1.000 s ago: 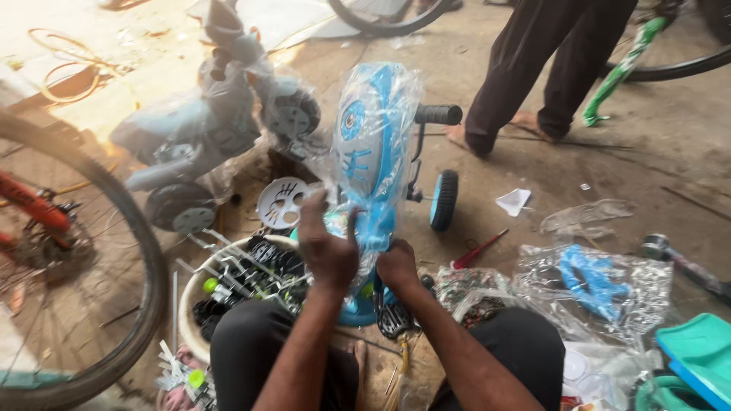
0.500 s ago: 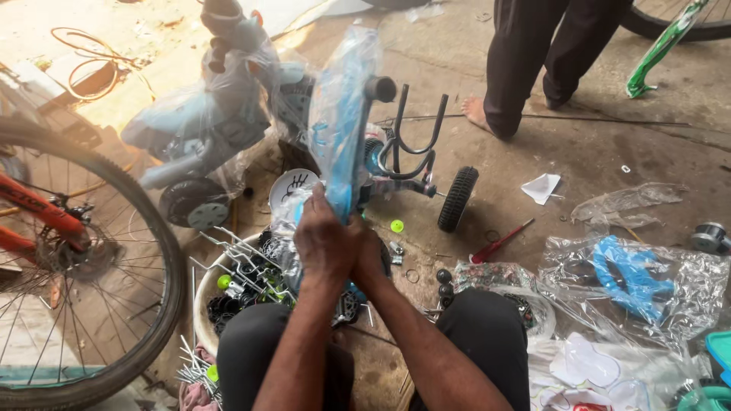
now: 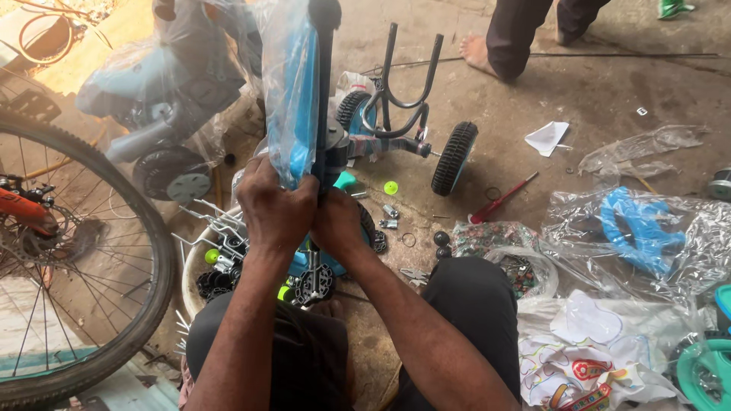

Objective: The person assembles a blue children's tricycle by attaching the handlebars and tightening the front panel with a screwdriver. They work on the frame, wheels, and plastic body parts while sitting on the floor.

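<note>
- Left hand (image 3: 276,204): clenched around the lower end of a blue toy-bike body (image 3: 298,99) wrapped in clear plastic; knuckles face the camera, fingers closed on the plastic and the part under it.
- Right hand (image 3: 337,221): pressed against the left hand, gripping the black post (image 3: 324,114) that runs up the side of the blue body. Fingertips hidden behind the post.
- Blue body stands nearly upright between the person's knees, its top cut off by the upper edge of the view; its lower end sits over the floor, just above a white bowl (image 3: 192,262) of small parts.
- Behind the body: a black tube frame (image 3: 402,99) with two small black wheels; the right-hand wheel (image 3: 454,158) rests on the concrete floor (image 3: 594,91).
- Left side: large bicycle wheel (image 3: 91,259), spokes and tyre in view; above it a pale blue toy scooter (image 3: 164,84) in plastic wrap.
- Right side on floor: red screwdriver (image 3: 502,199), scrap of white paper (image 3: 547,138), clear bag holding a blue part (image 3: 638,228).
- Small green disc (image 3: 391,187) lies on the floor near the frame.
- Another person's bare foot (image 3: 476,52) at the top, well apart from the hands.
</note>
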